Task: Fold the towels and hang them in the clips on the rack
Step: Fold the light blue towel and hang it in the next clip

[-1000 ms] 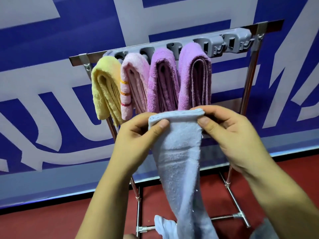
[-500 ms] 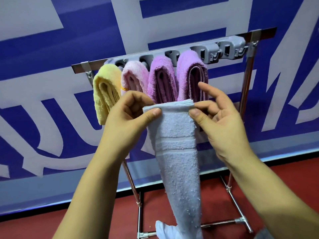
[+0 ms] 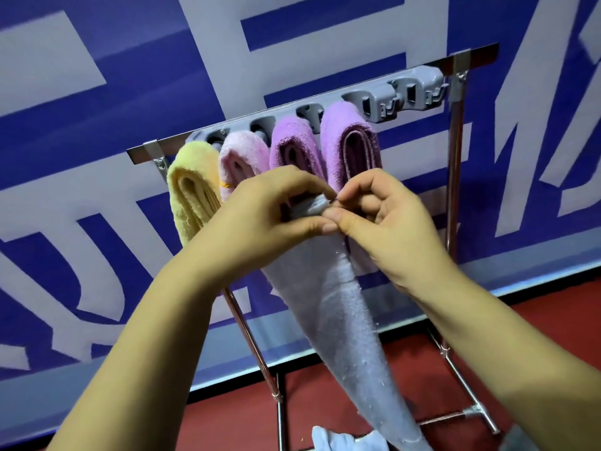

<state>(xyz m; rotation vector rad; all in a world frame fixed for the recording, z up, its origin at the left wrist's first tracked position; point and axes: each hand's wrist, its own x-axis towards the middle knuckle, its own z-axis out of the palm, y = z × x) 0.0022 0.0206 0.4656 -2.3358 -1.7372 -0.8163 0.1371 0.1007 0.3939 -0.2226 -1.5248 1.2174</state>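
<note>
Head view: both hands meet in front of the rack (image 3: 455, 177).
Left hand (image 3: 260, 219): fingers and thumb curled, pinching the bunched top of the pale blue towel (image 3: 335, 320).
Right hand (image 3: 390, 219): fingers curled on the same top edge, thumb touching the left thumb.
Pale blue towel: hangs down, lower end cut off by the frame.
Hung towels: yellow towel (image 3: 192, 187), pink towel (image 3: 240, 154) and two purple towels (image 3: 348, 138), lower parts hidden behind the hands.
Clip strip (image 3: 400, 92): right clips bare; its left clips are mostly hidden.

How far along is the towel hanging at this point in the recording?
Done: four folded towels hang in the rack's clips: yellow towel, pale pink towel, and two purple towels. In hand: the left hand and right hand pinch the top of a light blue towel. Left: clipping it; two clips at the right look free.
</note>
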